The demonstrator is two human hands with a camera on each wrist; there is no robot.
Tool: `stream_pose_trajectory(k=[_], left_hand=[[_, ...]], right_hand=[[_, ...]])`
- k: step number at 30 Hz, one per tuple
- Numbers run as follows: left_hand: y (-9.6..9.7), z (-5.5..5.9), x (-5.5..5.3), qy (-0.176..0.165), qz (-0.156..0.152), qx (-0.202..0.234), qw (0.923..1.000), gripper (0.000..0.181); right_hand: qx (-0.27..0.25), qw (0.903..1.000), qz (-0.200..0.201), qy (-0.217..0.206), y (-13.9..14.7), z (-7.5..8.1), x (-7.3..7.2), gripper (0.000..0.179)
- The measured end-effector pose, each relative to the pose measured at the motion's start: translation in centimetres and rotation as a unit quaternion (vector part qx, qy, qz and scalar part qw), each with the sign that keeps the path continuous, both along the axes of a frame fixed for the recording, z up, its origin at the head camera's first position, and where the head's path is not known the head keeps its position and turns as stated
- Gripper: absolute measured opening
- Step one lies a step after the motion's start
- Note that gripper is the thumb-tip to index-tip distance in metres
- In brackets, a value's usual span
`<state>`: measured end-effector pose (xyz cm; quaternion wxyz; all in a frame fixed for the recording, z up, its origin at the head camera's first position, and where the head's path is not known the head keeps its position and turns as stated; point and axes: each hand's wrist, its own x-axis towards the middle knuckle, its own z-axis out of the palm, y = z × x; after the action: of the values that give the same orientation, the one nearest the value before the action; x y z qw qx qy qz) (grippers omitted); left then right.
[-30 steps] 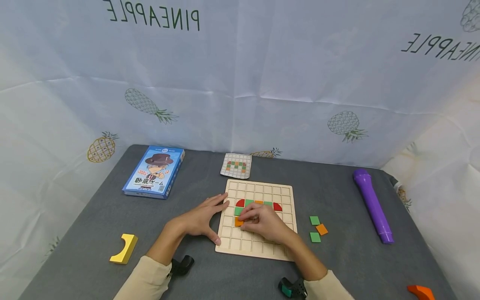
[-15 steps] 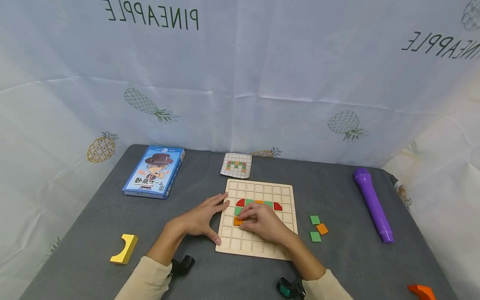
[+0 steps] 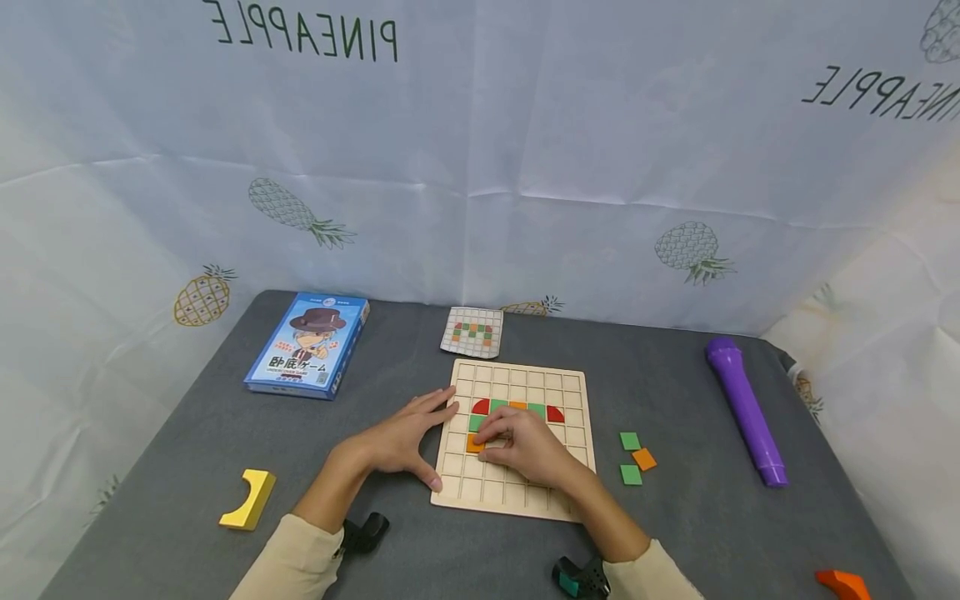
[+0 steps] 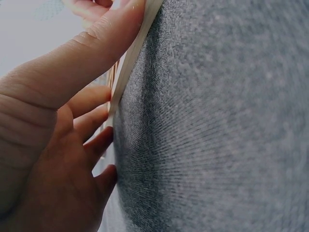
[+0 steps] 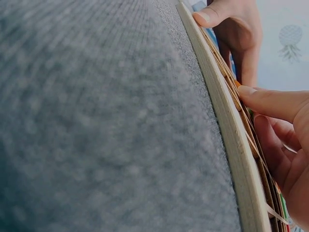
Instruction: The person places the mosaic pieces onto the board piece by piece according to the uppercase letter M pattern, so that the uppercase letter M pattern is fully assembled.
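A wooden grid board (image 3: 517,496) lies flat on the dark cloth. My left hand (image 3: 397,433) spans its left edge, thumb at the lower-left corner and spread fingers along the upper left side; the left wrist view shows the thumb (image 4: 104,36) against the rim. My right hand (image 3: 528,446) is over the board's middle, pinching a square orange tile (image 3: 474,444) at its right side. Directly above that tile sits a green tile (image 3: 477,423). Along the row above, red quarter-round pieces (image 3: 555,414) flank green and orange tiles, partly hidden by my fingers.
Right of the board lie loose green tiles (image 3: 630,475) and an orange one (image 3: 643,459). A pattern card (image 3: 472,332) lies behind it. Farther out are a blue game box (image 3: 307,344), a yellow arch block (image 3: 248,500), a purple tube (image 3: 746,412) and an orange block (image 3: 843,585).
The orange tile under my right fingertips has shifted slightly left, into line below the green tile. My left hand has stayed in place.
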<state>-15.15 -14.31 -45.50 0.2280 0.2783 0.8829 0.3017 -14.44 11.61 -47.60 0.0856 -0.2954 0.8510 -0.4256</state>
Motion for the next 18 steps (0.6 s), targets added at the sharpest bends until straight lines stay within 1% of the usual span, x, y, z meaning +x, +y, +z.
stream_pose_trajectory(k=[8, 18], left_hand=[[0.02, 0.19, 0.07, -0.004, 0.003, -0.004, 1.0, 0.114], [0.15, 0.3, 0.15, -0.006, 0.006, -0.003, 1.0, 0.114]], right_hand=[[0.016, 0.9999, -0.005, -0.006, -0.03, 0.17, 0.04, 0.013], [0.026, 0.9996, -0.006, -0.003, 0.02, 0.19, 0.09, 0.013]])
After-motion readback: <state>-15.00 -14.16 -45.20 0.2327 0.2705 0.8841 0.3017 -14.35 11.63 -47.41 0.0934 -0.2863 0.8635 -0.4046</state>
